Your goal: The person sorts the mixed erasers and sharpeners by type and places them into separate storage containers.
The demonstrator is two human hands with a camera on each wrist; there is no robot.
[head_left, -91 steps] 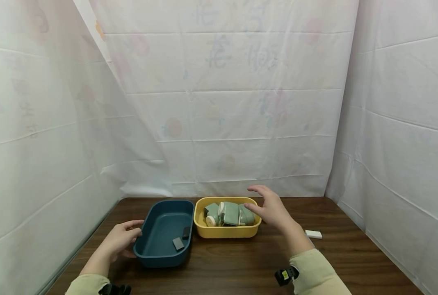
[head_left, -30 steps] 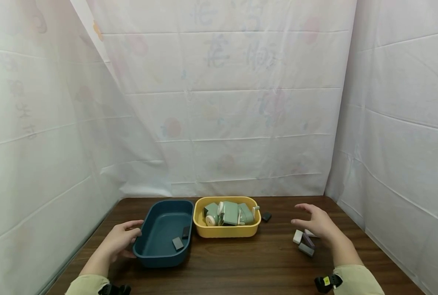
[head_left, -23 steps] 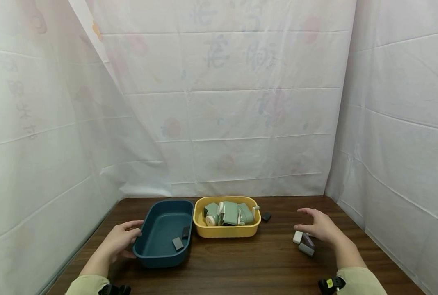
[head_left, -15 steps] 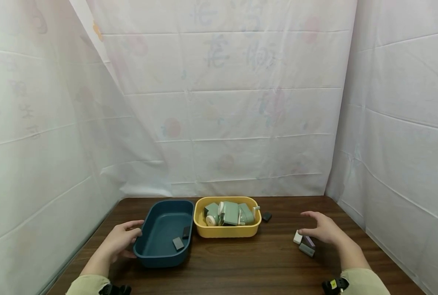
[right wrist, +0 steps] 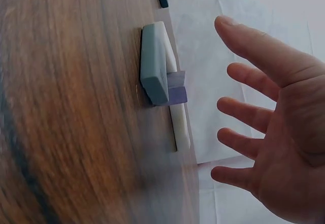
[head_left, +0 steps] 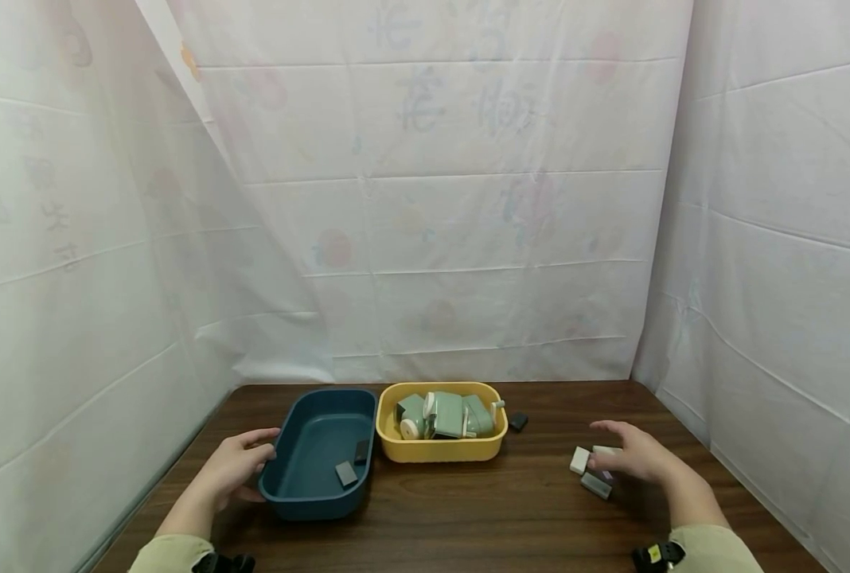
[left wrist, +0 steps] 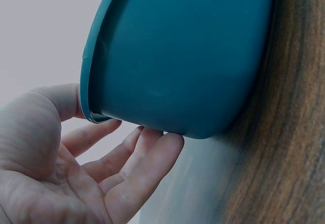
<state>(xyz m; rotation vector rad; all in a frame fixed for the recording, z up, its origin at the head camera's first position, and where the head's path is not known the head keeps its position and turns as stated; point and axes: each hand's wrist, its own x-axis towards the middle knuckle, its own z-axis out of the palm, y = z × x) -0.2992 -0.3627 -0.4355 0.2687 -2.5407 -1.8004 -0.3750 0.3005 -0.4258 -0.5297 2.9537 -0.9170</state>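
My left hand [head_left: 230, 469] holds the near-left side of a dark blue bin [head_left: 310, 510]. In the left wrist view, the thumb goes over the rim and the fingers [left wrist: 162, 153] touch the outer wall. A grey block [head_left: 346, 474] and a black block [head_left: 361, 451] lie inside. At the right, my right hand [head_left: 640, 458] hovers with spread fingers, holding nothing. Beneath and beside it are eraser-like bars: a white one [head_left: 579, 460], a grey one [right wrist: 154, 64], a purple one [right wrist: 177, 95] and another white one [right wrist: 180, 127]. The hand partly hides them in the head view.
A yellow bin [head_left: 441, 452] stands against the blue bin's right side. It holds several mint-green boxy items [head_left: 447, 415] with round white parts. A small black block [head_left: 517, 422] lies right of it. White sheets [head_left: 468, 239] enclose the wooden table [head_left: 468, 517].
My right hand has moved from the yellow bin's right edge to the bars at the right, shifting slightly nearer and lower lately. The left hand and blue bin have stayed put.
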